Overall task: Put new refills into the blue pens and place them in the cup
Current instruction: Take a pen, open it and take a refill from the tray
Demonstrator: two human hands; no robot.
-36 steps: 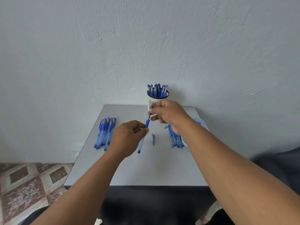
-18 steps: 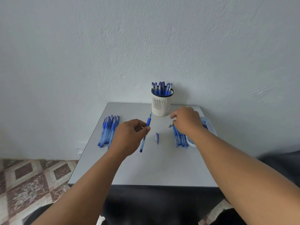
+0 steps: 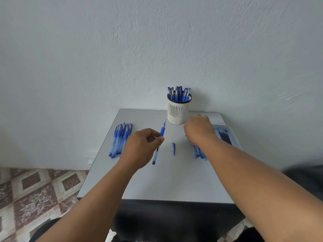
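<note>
The left hand [image 3: 142,147] is pinching an uncapped blue pen [image 3: 158,143] above the desk [image 3: 157,182]; the right hand [image 3: 199,131] is curling over loose pens [image 3: 199,153], apparently gripping something small. The cup [image 3: 178,110] is standing behind.

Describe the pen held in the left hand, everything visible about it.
The pen is a slim blue stick pen, uncapped. Its upper part has a solid blue grip ending in a thin metal tip that points away toward the cup. The lower barrel looks like translucent blue plastic with a darker end plug. It is held tilted above the table, pinched near its middle by the left hand, thumb and fingers closed on it. Nothing else touches it. A loose cap lies just to its right.
</note>
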